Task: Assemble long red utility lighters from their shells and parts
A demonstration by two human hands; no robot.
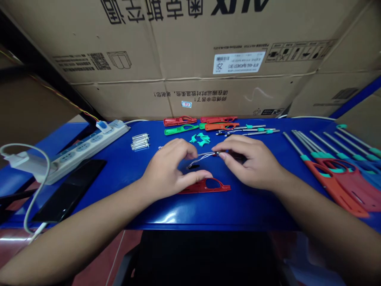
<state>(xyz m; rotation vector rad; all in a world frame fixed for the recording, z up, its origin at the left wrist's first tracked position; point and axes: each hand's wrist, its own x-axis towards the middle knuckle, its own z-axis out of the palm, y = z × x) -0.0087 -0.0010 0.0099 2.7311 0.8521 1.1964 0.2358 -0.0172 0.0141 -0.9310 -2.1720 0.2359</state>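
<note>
My right hand pinches a small dark part with thin pale wires between thumb and forefinger; a black piece shows under its fingers. The wires run left to a small black end. My left hand is open, thumb and forefinger spread around the wire end, with no hold on it visible. Below its thumb lies a red plastic lighter shell half with an oval opening, partly hidden by that hand. Just beyond the hands are several teal plastic pieces.
Red, green and orange shell halves lie at the back, beside metal tubes with wires. Clear cylinders sit left. Long-necked lighters are piled right. A power strip and black phone lie left; a cardboard box stands behind.
</note>
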